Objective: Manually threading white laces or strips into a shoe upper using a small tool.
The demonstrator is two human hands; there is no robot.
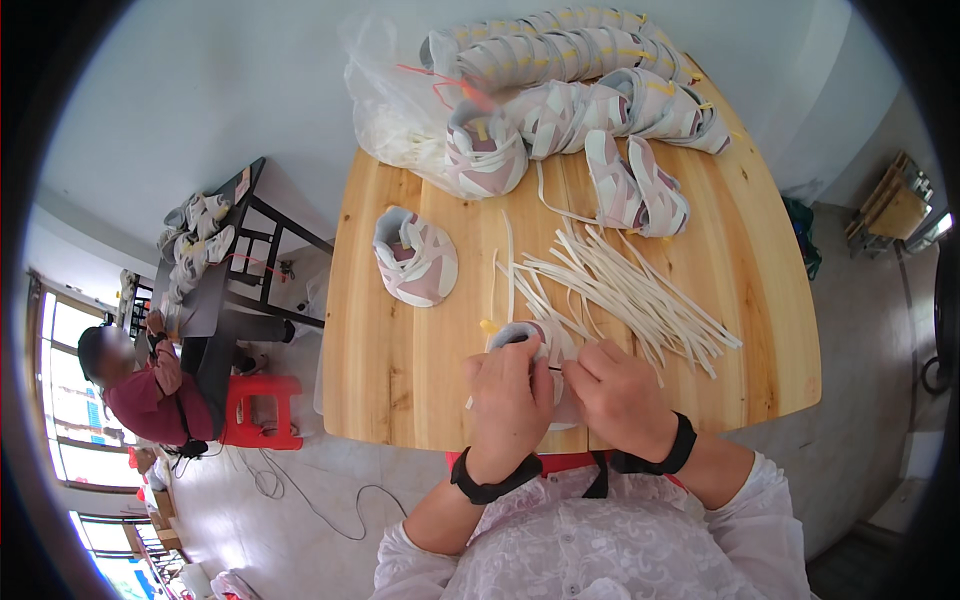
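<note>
Grey-white shoe (535, 345), mostly hidden, held in the closed grip of left hand (508, 395) and right hand (618, 395).

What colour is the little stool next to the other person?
The stool is red, a plastic one on the floor left of the wooden table. The head view shows it clearly.

A light wooden table (400, 350) is seen bearing a lone pink-white shoe (415, 257), loose white laces (620, 290), rows of shoes (590, 75) and a plastic bag (390, 105) at the far edge.
</note>
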